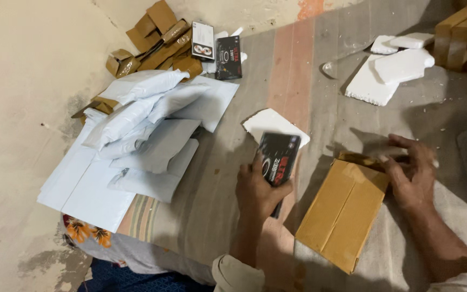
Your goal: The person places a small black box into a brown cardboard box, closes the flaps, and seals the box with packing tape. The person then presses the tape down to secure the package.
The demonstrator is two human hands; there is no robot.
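Observation:
My left hand grips a black flat product box with red and white print, held upright just above the cloth. My right hand rests on the open far end of a brown cardboard carton that lies on the cloth, fingers at its flap. A white foam piece lies just behind the black box.
A heap of white mailer bags lies at the left. Folded brown cartons and two more small product boxes sit at the back. White foam slabs lie at the back right, beside wooden pieces.

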